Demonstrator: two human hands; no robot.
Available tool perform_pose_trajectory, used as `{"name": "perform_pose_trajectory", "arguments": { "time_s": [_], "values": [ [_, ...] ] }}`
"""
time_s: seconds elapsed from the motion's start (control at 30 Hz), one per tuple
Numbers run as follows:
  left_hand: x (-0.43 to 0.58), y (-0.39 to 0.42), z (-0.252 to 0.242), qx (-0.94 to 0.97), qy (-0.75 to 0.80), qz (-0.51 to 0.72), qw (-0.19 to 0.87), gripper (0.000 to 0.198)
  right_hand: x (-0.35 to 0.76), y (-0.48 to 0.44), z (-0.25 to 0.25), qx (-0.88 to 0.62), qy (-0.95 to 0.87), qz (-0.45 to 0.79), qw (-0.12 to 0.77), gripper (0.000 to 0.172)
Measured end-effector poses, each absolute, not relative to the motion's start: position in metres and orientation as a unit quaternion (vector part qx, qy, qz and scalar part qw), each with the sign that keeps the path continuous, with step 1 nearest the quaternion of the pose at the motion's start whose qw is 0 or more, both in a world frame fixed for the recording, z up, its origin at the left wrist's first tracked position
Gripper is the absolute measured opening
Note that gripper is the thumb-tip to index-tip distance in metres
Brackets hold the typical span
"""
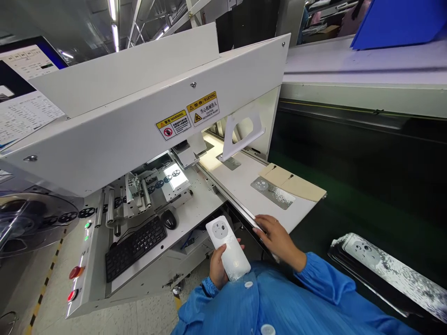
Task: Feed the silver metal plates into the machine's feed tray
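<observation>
A white phone back cover [234, 257] with a round camera area and a glossy patterned lower part is in my left hand [218, 269]. My thumb lies on its face and the fingertips show at its right edge; the hand is closed on it. My right hand [282, 241] is open, fingers stretched out against the front edge of the white sliding plate [249, 186]. A similar patterned panel [274, 192] lies in the plate, beside a beige board [296, 182]. Part of the right palm is hidden.
Over the plate stands a white machine housing [139, 121] with warning labels. A keyboard [136, 246] and a mouse [169, 219] sit on its left deck. At right, a patterned phone cover [391, 270] rests in a black holder on the dark green surface [335, 158].
</observation>
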State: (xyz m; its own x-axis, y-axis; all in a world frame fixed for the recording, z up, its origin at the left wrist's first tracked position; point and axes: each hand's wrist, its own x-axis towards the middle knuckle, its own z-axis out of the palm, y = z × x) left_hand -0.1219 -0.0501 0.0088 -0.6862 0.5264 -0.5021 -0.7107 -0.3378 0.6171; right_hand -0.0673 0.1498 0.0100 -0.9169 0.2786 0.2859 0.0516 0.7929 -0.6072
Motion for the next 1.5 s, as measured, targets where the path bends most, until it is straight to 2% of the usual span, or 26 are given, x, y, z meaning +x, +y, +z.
{"name": "perform_pose_trajectory", "arguments": {
  "time_s": [0.13,0.33,0.57,0.8,1.03,1.2,1.27,1.4,1.5],
  "values": [
    [-0.121,-0.051,0.004,-0.092,0.404,0.813,0.409,0.057,-0.057,0.114,0.018,-0.071,-0.895,0.415,0.144,0.029],
    [-0.119,-0.049,0.004,-0.054,0.43,0.832,0.345,0.051,-0.05,0.099,0.019,-0.097,-0.85,0.516,0.036,0.029],
    [-0.118,-0.053,0.002,-0.111,0.472,0.823,0.295,0.072,-0.051,0.096,0.007,-0.121,-0.8,0.586,-0.034,0.036],
    [-0.117,-0.058,0.001,-0.093,0.49,0.822,0.276,0.065,-0.051,0.095,-0.008,-0.137,-0.787,0.601,-0.018,0.038],
    [-0.117,-0.06,0.007,-0.123,0.481,0.828,0.263,0.068,-0.048,0.104,-0.001,-0.169,-0.703,0.69,-0.042,0.04],
    [-0.118,-0.059,0.002,-0.139,0.483,0.825,0.259,0.065,-0.045,0.116,0.004,-0.155,-0.76,0.631,-0.019,0.037],
    [-0.118,-0.059,0.002,-0.136,0.484,0.825,0.26,0.064,-0.043,0.118,0.004,-0.155,-0.802,0.576,-0.003,0.039],
    [-0.119,-0.058,0.008,-0.137,0.489,0.822,0.257,0.06,-0.039,0.115,0.007,-0.104,-0.89,0.435,0.095,0.047],
    [-0.119,-0.058,0.013,-0.142,0.493,0.818,0.262,0.058,-0.035,0.112,0.01,-0.022,-0.928,0.363,0.087,0.046]
  ]
}}
